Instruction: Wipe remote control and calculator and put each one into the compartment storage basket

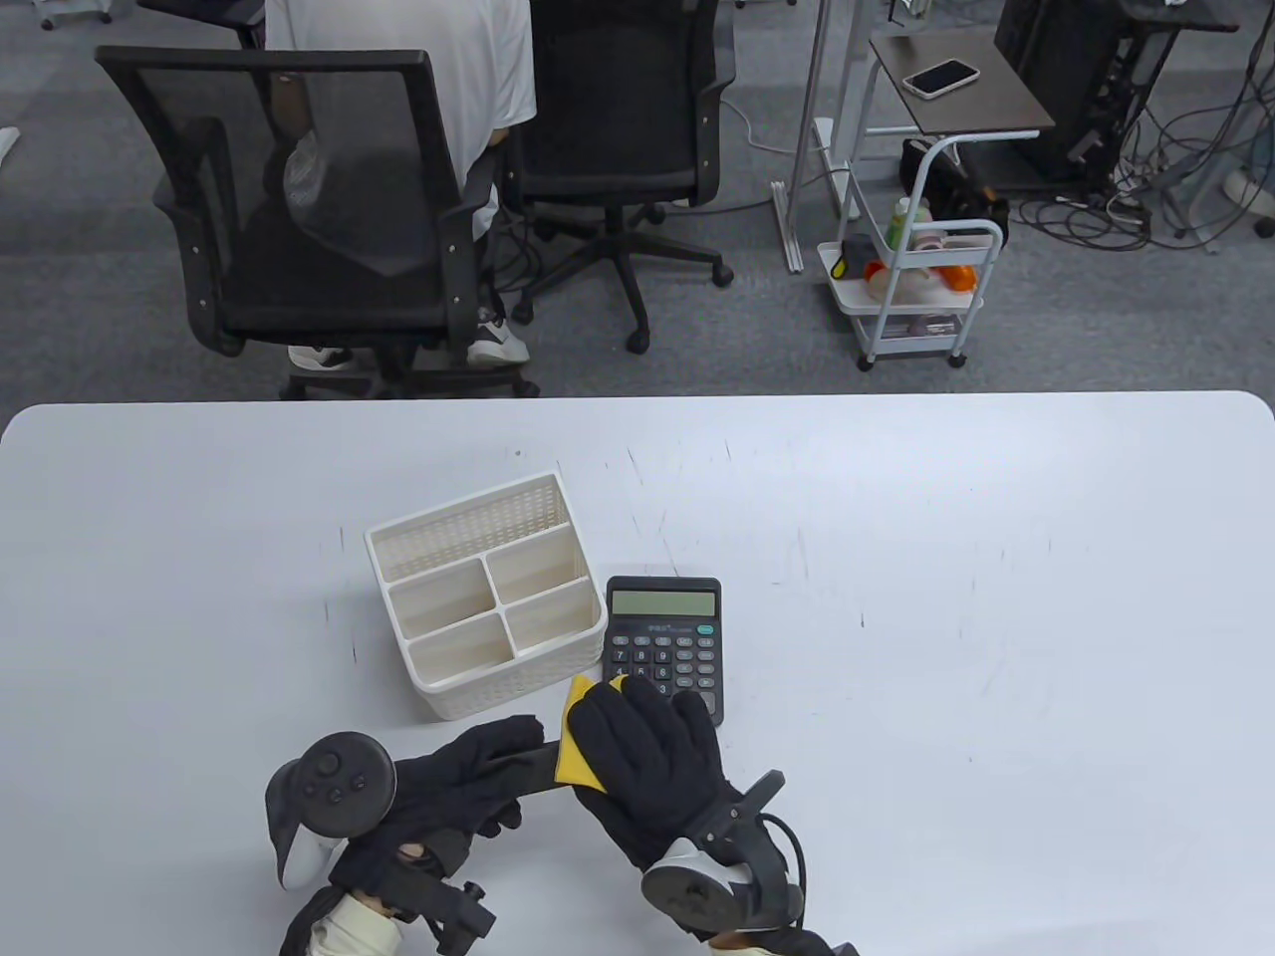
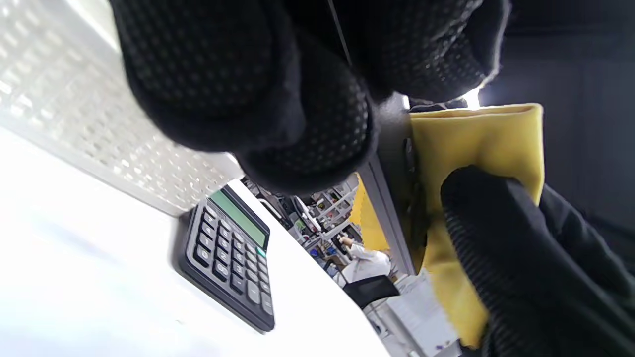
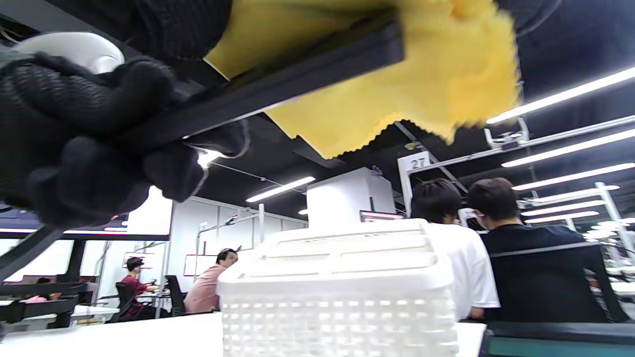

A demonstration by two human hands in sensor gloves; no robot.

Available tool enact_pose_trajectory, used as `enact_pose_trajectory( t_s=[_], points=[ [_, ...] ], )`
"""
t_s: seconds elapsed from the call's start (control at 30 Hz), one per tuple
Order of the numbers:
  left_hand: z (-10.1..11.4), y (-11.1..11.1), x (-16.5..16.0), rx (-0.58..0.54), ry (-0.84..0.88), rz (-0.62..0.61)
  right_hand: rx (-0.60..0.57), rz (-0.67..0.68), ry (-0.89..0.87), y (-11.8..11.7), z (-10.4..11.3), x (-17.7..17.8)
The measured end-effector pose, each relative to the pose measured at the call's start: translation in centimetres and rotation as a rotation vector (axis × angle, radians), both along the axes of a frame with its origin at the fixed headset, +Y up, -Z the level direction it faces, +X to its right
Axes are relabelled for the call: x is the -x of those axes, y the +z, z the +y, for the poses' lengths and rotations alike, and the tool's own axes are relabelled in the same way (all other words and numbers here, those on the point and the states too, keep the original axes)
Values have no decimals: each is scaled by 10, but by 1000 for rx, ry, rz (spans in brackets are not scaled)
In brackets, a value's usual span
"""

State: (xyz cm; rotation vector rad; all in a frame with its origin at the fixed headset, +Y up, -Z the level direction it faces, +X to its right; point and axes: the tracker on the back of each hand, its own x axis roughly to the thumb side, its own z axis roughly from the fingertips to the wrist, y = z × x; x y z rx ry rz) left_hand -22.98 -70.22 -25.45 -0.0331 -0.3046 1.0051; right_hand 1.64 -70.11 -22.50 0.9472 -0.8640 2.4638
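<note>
My left hand point(image 1: 468, 772) grips a slim black remote control point(image 1: 533, 770) by one end and holds it just above the table, in front of the basket. My right hand point(image 1: 647, 747) pinches a yellow cloth point(image 1: 576, 742) folded round the remote's other end. In the left wrist view the remote point(image 2: 392, 198) is sandwiched in the cloth point(image 2: 476, 144), with a right-hand finger point(image 2: 516, 258) underneath. The right wrist view shows the remote point(image 3: 278, 84) from below, inside the cloth point(image 3: 397, 104). A black calculator point(image 1: 662, 637) lies flat, touching the right side of the white compartment basket point(image 1: 488, 597). All the basket's compartments are bare.
The white table point(image 1: 896, 597) stretches wide to the right and left of the basket. My right fingers hover over the calculator's point(image 2: 228, 258) near edge. Office chairs point(image 1: 329, 199), a seated person and a small trolley point(image 1: 911, 289) stand beyond the far edge.
</note>
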Motion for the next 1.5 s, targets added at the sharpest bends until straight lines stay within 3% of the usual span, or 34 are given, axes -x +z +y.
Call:
enact_pose_trajectory(
  t_s=[0.13,0.3,0.47,0.8,1.23,1.4,1.5],
  points=[
    [-5,-2,6,74,142,31,-49,67,99,7,-1,12],
    [-7,-3,10,104,249,-13,-56,35,191,7,-5,18],
    [-5,-3,10,125,297,-39,-43,-1,168,3,-4,15],
    [-2,-2,15,90,319,13,-207,-52,203,5,5,4],
    [-3,-1,18,108,301,17,-78,-177,84,-4,6,-11],
    [-3,1,13,106,282,26,4,-58,46,-2,1,-3],
    [-4,0,12,109,282,20,-16,-19,69,1,2,3]
  ],
)
